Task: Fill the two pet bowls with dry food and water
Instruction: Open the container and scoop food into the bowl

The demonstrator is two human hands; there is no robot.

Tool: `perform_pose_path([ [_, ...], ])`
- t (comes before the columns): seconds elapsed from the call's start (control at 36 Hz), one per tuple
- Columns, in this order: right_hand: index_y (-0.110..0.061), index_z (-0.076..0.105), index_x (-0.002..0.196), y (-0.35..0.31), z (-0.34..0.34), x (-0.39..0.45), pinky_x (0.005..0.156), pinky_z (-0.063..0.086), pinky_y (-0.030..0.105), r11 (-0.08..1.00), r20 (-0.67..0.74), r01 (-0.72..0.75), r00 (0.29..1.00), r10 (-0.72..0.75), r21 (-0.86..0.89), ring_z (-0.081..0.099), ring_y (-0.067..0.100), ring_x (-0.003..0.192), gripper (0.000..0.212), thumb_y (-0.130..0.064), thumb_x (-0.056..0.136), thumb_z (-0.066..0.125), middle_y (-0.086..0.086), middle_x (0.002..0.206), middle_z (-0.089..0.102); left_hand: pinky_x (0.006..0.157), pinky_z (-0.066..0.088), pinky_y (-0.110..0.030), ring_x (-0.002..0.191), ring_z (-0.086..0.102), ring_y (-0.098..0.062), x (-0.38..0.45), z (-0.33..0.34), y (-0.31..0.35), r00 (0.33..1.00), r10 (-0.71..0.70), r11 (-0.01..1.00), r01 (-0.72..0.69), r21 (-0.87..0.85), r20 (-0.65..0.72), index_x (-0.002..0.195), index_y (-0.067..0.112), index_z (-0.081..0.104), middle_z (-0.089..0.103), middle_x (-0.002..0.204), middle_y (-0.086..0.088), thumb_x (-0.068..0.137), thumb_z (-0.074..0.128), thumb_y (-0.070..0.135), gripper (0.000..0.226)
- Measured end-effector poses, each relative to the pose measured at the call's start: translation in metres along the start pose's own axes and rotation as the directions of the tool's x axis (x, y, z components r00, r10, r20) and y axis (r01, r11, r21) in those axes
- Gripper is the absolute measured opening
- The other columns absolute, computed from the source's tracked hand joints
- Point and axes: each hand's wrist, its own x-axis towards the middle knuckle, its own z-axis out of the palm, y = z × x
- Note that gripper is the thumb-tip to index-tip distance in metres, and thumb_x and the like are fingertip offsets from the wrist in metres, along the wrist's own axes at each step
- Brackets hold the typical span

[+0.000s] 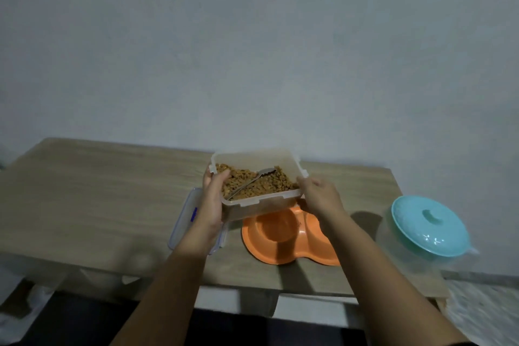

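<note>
I hold a clear square plastic container (261, 206) of brown dry pet food in the air above the table. My left hand (213, 199) grips its left side and my right hand (320, 196) grips its right side. A metal spoon (250, 181) lies in the kibble. Below the container sits an orange double pet bowl (314, 244); its left well looks empty and its far edge is hidden by the container.
The container's clear lid (182, 222) with blue clips lies flat left of the bowl, partly under my left wrist. A clear water jug with a turquoise lid (429, 227) stands at the right. The wooden table (98, 191) backs against a pale wall.
</note>
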Motion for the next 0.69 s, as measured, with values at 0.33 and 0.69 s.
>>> perform_pose_path([
  [0.33,-0.025,0.071,0.111,-0.054,0.018,-0.057,0.086,0.047,0.028,0.511,0.460,0.688,0.725,-0.513,-0.515,0.059,0.022,0.098,0.034,-0.009,0.084,0.059,0.007,0.104,0.061,0.084,0.052,-0.044,0.111,0.058,-0.036,-0.036,-0.005,-0.005,0.997,0.071,0.996,-0.072,-0.056,-0.029,0.138,0.009,0.041,0.059,0.119,-0.018,0.082,0.055,0.029,0.061],
  [0.69,-0.011,0.067,0.095,-0.044,0.026,-0.052,0.071,0.036,0.022,0.512,0.378,0.753,0.654,-0.656,-0.415,0.054,0.018,0.086,0.009,-0.015,0.088,0.063,0.001,0.092,0.048,0.105,0.042,-0.054,0.124,0.052,-0.038,-0.043,-0.008,-0.004,0.995,0.098,0.995,-0.097,-0.009,0.002,0.130,0.016,0.046,0.058,0.127,-0.019,0.078,0.057,0.033,0.056],
])
